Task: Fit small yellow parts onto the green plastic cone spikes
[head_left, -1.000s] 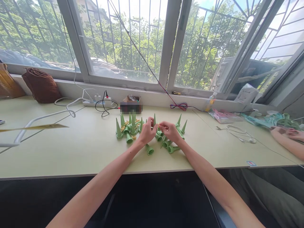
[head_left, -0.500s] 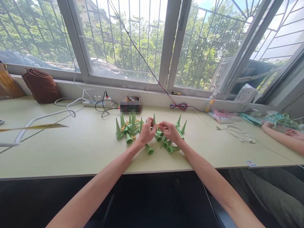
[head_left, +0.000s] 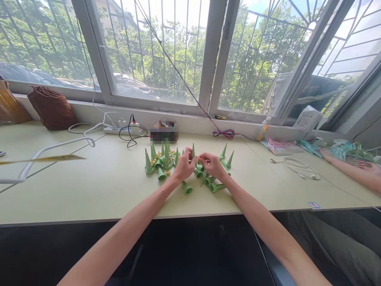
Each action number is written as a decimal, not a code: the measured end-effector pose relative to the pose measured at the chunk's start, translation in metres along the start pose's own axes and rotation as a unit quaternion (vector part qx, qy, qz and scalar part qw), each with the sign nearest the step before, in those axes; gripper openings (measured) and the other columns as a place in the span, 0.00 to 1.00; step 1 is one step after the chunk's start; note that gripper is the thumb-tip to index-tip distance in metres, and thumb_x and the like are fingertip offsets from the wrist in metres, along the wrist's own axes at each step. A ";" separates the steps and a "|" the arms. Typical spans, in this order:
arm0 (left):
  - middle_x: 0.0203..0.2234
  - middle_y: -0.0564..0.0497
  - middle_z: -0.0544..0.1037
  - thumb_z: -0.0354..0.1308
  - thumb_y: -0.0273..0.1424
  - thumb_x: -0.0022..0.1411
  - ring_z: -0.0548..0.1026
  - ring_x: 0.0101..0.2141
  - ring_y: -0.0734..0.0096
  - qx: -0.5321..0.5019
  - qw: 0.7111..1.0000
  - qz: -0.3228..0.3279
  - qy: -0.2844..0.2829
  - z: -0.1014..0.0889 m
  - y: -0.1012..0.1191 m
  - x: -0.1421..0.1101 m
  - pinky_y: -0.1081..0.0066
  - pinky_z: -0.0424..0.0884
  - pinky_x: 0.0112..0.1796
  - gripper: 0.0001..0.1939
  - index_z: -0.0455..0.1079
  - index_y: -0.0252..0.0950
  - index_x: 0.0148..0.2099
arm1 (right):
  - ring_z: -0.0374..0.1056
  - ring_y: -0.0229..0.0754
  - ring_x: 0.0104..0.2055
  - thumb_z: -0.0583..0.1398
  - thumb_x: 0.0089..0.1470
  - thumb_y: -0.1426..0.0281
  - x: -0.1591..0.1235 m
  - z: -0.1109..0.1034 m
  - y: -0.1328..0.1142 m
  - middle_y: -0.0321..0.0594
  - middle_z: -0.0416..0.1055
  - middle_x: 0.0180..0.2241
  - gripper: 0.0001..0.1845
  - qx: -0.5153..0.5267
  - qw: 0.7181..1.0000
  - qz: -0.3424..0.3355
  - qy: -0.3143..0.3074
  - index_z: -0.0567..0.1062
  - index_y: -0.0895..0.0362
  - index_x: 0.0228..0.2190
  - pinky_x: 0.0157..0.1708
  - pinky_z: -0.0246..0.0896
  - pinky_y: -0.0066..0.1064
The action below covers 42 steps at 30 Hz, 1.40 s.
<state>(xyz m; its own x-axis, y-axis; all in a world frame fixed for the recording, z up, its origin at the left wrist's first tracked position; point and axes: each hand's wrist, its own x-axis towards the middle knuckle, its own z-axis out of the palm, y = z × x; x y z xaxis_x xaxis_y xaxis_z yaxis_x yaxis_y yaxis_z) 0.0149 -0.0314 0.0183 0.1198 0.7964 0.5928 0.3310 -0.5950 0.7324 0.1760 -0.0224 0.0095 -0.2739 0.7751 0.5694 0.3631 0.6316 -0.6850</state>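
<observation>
While the left hand clamps a green cone upright mid-frame, the right hand, fingertips together, pinches a small yellow piece beside it; I judge steady support and light, square pressure advisable.

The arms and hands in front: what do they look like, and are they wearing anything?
The left arm and right arm are slim, with no sleeves in view. The left hand and right hand wear no gloves, and no watch shows. The fingers look too small to check for rings.
</observation>
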 end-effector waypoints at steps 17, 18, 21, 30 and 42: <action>0.24 0.53 0.72 0.55 0.34 0.60 0.69 0.23 0.72 0.016 1.000 0.014 -0.001 0.000 -0.001 0.000 0.71 0.64 0.26 0.07 0.61 0.38 0.39 | 0.62 0.36 0.26 0.55 0.58 0.59 0.000 -0.001 0.000 0.35 0.69 0.24 0.14 -0.021 1.000 -0.005 -0.002 0.73 0.57 0.30 0.28 0.58 0.26; 0.24 0.53 0.71 0.55 0.34 0.60 0.69 0.23 0.72 0.018 1.000 0.016 -0.003 0.000 -0.001 0.000 0.72 0.64 0.26 0.07 0.60 0.38 0.39 | 0.61 0.35 0.26 0.55 0.58 0.59 0.000 -0.001 0.001 0.35 0.68 0.24 0.15 -0.023 1.000 -0.005 -0.003 0.73 0.57 0.30 0.28 0.58 0.26; 0.24 0.53 0.71 0.53 0.33 0.61 0.68 0.23 0.73 0.028 0.999 0.019 -0.014 0.000 -0.002 0.000 0.73 0.62 0.25 0.07 0.59 0.38 0.39 | 0.61 0.35 0.25 0.55 0.58 0.60 0.000 0.000 0.002 0.35 0.69 0.24 0.15 -0.019 1.000 -0.015 -0.002 0.74 0.57 0.30 0.28 0.58 0.26; 0.24 0.54 0.70 0.51 0.33 0.62 0.67 0.24 0.74 0.050 0.998 0.028 -0.023 0.000 -0.003 0.000 0.73 0.61 0.26 0.06 0.58 0.38 0.40 | 0.58 0.35 0.24 0.55 0.58 0.58 -0.001 0.000 0.000 0.34 0.66 0.22 0.16 -0.026 1.000 -0.010 -0.005 0.73 0.57 0.29 0.26 0.56 0.26; 0.25 0.54 0.71 0.51 0.32 0.62 0.69 0.25 0.73 0.052 0.998 0.029 -0.022 0.000 -0.002 0.000 0.73 0.62 0.26 0.05 0.58 0.38 0.39 | 0.56 0.34 0.23 0.55 0.58 0.58 -0.001 -0.001 -0.001 0.33 0.64 0.21 0.16 -0.032 0.999 -0.013 -0.006 0.73 0.57 0.28 0.25 0.53 0.26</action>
<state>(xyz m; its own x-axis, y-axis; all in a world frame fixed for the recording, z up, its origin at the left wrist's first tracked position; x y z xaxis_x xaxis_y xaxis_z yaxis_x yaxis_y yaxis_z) 0.0142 -0.0300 0.0165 0.1816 0.7661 0.6166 0.4174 -0.6278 0.6570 0.1763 -0.0236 0.0100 -0.2935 0.7590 0.5811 0.4127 0.6489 -0.6392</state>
